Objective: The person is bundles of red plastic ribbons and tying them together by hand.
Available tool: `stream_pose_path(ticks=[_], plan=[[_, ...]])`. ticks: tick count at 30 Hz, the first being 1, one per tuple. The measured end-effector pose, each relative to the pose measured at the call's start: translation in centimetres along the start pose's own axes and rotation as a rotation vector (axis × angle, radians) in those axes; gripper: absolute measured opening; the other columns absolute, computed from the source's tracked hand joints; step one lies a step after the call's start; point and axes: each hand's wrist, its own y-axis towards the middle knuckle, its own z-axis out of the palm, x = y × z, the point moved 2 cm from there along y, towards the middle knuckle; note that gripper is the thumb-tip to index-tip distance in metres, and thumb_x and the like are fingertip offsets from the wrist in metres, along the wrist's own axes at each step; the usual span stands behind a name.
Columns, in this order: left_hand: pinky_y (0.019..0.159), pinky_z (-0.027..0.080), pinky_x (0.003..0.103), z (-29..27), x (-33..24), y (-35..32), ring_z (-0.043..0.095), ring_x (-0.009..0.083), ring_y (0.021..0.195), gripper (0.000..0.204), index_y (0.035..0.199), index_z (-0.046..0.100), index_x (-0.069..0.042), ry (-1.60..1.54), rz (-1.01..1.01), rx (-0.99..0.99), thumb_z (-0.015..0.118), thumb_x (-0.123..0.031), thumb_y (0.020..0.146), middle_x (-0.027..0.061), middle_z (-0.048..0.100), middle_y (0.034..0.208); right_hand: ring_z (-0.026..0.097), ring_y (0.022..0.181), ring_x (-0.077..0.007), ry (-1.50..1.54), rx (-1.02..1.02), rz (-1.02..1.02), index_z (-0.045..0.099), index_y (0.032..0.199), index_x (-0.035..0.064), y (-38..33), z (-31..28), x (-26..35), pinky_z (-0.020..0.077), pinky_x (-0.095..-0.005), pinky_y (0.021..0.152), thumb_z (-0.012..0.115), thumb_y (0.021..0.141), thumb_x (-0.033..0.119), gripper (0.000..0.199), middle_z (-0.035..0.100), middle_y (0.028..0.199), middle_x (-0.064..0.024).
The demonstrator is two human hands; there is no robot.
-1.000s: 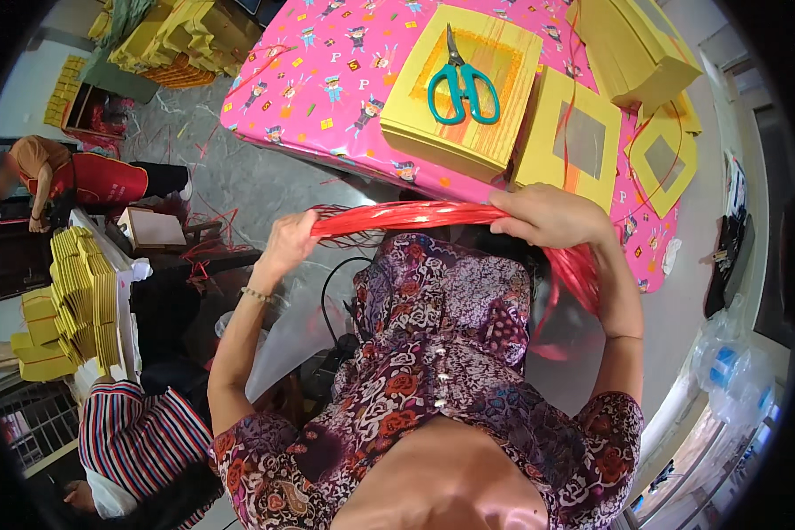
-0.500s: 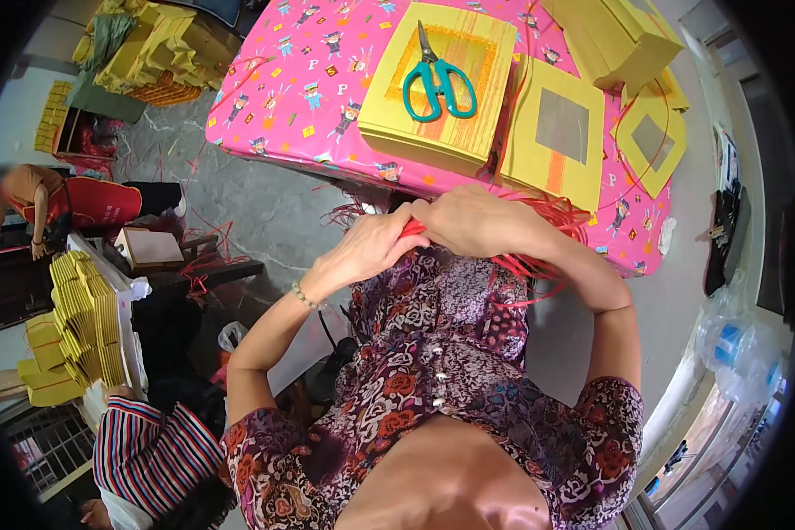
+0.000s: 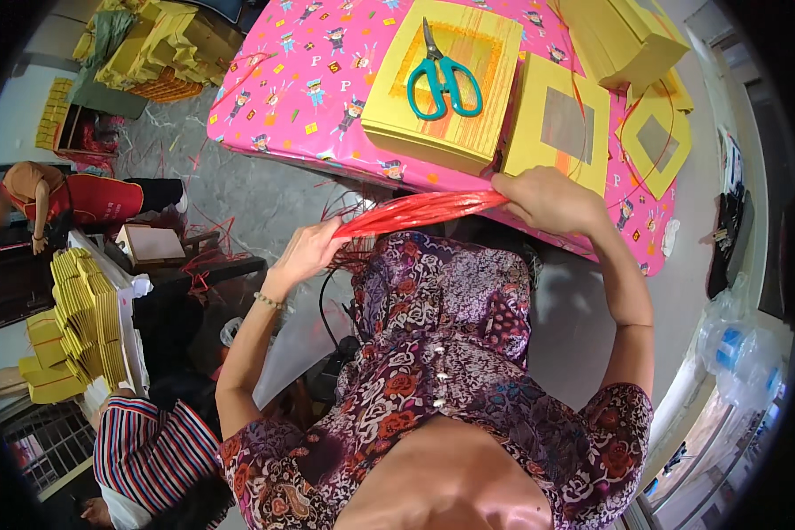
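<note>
A bundle of shiny red plastic string [image 3: 420,210] is stretched between my hands, just off the table's near edge. My left hand [image 3: 307,254] is closed round its left end, where loose strands hang below the wrist. My right hand [image 3: 548,201] grips the other end, close to the table edge. Teal-handled scissors [image 3: 449,87] lie partly spread on a stack of yellow card sheets [image 3: 389,132]. Beside that stack is a yellow card piece with a grey square window [image 3: 530,150].
A pink patterned cloth covers the table [image 3: 283,115]. More folded yellow card [image 3: 618,53] is piled at its far right. Two people [image 3: 155,455] are at the left, near stacked yellow card [image 3: 88,309]. Clear plastic bottles [image 3: 738,353] stand at the right.
My hands were together at the middle; they have moved apart, left and right, drawing the red string bundle out straight between them. Its strands no longer hang beside my right wrist.
</note>
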Motion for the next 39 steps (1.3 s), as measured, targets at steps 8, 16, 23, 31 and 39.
stream_pose_path(ticks=[8,16,23,31,39], plan=[[0.093,0.041,0.043,-2.9,-8.9,7.1,0.053,0.0382,0.112,0.086,0.133,0.039,-0.001,-0.179,0.302,-0.056,0.077,-0.044,0.069,0.0186,0.053,0.125,0.062,0.074,-0.0409,-0.181,-0.054,-0.052,0.051,0.094,-0.0034,2.7,0.1,4.7,0.0484,-0.0487,0.065,0.055,0.078,0.006,0.019,0.061,0.073,-0.0228],[0.081,0.046,0.042,-0.6,-11.6,9.3,0.060,0.0393,0.096,0.053,0.126,0.040,0.001,-0.618,0.197,0.190,0.059,-0.034,0.090,0.0245,0.060,0.102,0.063,0.074,-0.0380,-0.024,-0.088,-0.179,0.054,0.094,-0.0020,3.3,0.0,6.3,0.0488,-0.0464,0.064,0.063,0.080,0.018,0.027,0.063,0.076,-0.0193],[0.075,0.046,0.035,-4.0,-10.5,8.3,0.061,0.0206,0.081,0.028,0.107,0.057,0.000,-0.689,-0.081,0.364,0.049,-0.025,0.096,0.0127,0.065,0.089,0.060,0.085,-0.0373,-0.016,-0.253,-0.027,0.055,0.091,0.0005,0.4,-4.1,2.7,0.0461,-0.0439,0.072,0.062,0.083,0.026,0.028,0.062,0.088,-0.0168],[0.051,0.032,0.022,-4.5,-10.5,6.7,0.035,0.0037,0.057,0.019,0.096,0.056,-0.003,-1.032,-0.088,-0.016,0.047,-0.019,0.098,-0.0048,0.042,0.069,0.059,0.078,-0.0327,0.259,-0.701,-0.082,0.059,0.094,0.0007,0.6,-4.0,0.6,0.0463,-0.0393,0.068,0.054,0.090,0.021,0.022,0.059,0.079,-0.0156],[0.049,0.029,0.019,-3.9,-10.0,7.3,0.035,0.0020,0.055,0.019,0.100,0.053,-0.003,-1.226,-0.085,-0.137,0.045,-0.021,0.099,-0.0061,0.040,0.066,0.055,0.075,-0.0124,0.934,-0.527,-0.137,0.055,0.114,0.0015,1.4,-3.9,2.8,0.0456,-0.0278,0.066,0.047,0.098,0.028,0.032,0.058,0.091,-0.0027]])
